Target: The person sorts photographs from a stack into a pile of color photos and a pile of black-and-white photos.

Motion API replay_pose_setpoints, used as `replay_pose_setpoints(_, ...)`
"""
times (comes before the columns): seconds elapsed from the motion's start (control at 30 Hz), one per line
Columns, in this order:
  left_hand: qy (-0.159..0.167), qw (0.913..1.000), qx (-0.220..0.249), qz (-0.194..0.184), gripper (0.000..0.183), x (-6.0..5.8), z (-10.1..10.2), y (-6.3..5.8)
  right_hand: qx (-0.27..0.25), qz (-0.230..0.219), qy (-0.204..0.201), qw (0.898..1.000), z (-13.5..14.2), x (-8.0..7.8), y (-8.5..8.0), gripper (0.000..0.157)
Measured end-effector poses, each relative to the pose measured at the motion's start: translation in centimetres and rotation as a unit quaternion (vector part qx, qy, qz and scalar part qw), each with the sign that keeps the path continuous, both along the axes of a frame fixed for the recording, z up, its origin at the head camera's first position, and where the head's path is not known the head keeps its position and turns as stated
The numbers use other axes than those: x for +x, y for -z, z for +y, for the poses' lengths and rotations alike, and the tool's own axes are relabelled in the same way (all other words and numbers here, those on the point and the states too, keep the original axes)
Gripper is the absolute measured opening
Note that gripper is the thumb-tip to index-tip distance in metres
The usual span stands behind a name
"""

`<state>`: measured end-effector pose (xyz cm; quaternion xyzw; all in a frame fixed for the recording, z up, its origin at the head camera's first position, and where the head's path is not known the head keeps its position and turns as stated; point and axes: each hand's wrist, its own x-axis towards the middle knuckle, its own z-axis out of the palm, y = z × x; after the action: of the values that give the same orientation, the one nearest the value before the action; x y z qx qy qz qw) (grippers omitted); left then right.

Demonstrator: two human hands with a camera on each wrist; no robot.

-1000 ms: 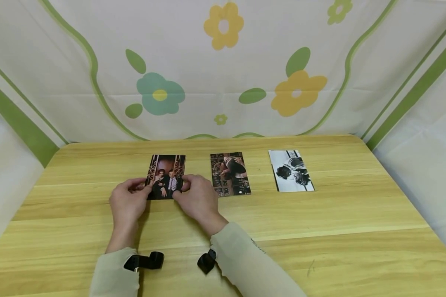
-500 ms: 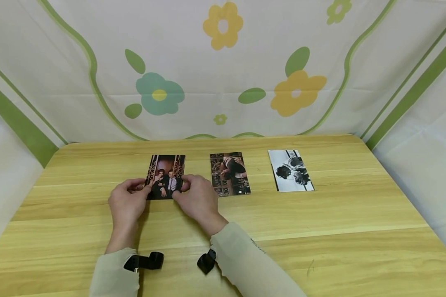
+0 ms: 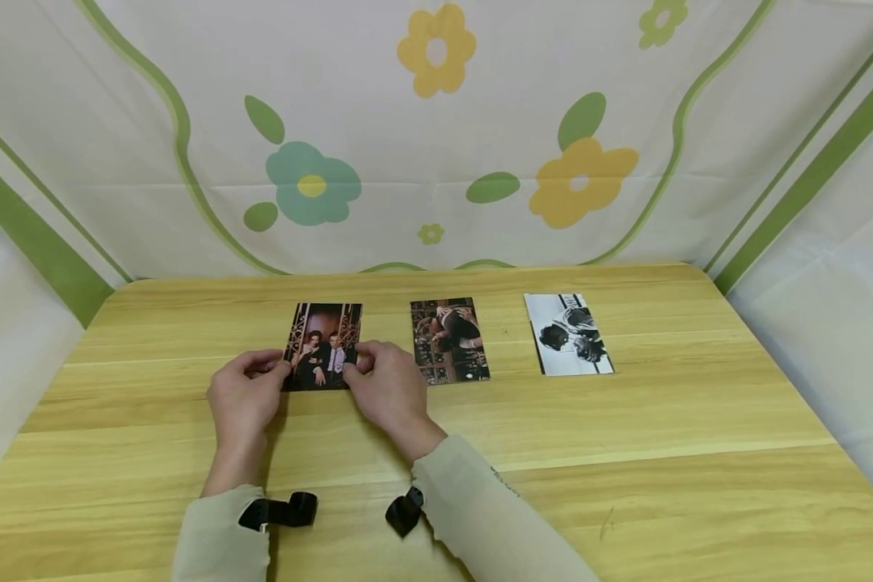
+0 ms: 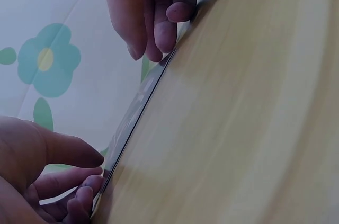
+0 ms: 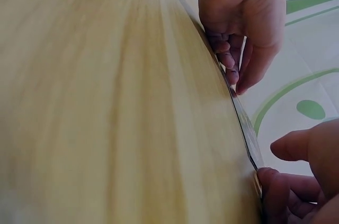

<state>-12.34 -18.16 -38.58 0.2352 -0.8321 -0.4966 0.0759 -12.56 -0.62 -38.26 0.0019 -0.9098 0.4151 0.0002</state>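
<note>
A photo card [image 3: 325, 347] with a couple in dark clothes lies flat at the left of the wooden table. My left hand [image 3: 246, 398] is at its left edge, thumb lifted slightly apart from the loosely bent fingers. At the right edge my right hand [image 3: 389, 388] touches the card with its fingertips. The right wrist view shows the thumb [image 5: 291, 146] raised off the card, with a gap to the fingers below. Seen edge-on in the left wrist view, the card [image 4: 136, 110] is a thin strip between both hands.
To the right lie a dark photo card [image 3: 451, 339] with a sideways picture and a black-and-white photo card [image 3: 571, 334]. The wooden table [image 3: 662, 485] meets a white flowered cloth [image 3: 436, 145] at its back edge. Black wrist cameras [image 3: 280, 511] sit on both sleeves.
Both thumbs have drawn back outward from the left card's face, and my left hand has shifted slightly left. The card and the other two stay in place.
</note>
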Motion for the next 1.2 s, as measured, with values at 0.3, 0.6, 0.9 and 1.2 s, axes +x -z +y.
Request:
replay_pose_setpoints(0.3,-0.025,0.9973,0.065,-0.024,0.031,0.2,-0.1,-0.8,-0.066,0.019,-0.011,0.998,2.6,0.8,-0.9,0.040)
replay_pose_setpoints(0.6,-0.001,0.9961,0.087,-0.009,0.030,0.3,1.7,-2.4,-0.138,0.026,0.029,0.990,9.9,0.4,-2.3,0.033)
replay_pose_setpoints(0.9,0.124,0.9757,0.178,-0.031,0.034,0.9,5.9,-3.7,-0.207,-0.005,0.073,0.976,16.2,0.7,-2.9,0.034)
replay_pose_setpoints(1.2,0.158,0.9632,0.214,-0.038,0.027,1.4,8.8,-2.8,-0.237,-0.013,0.089,0.967,17.8,0.7,-2.5,0.033)
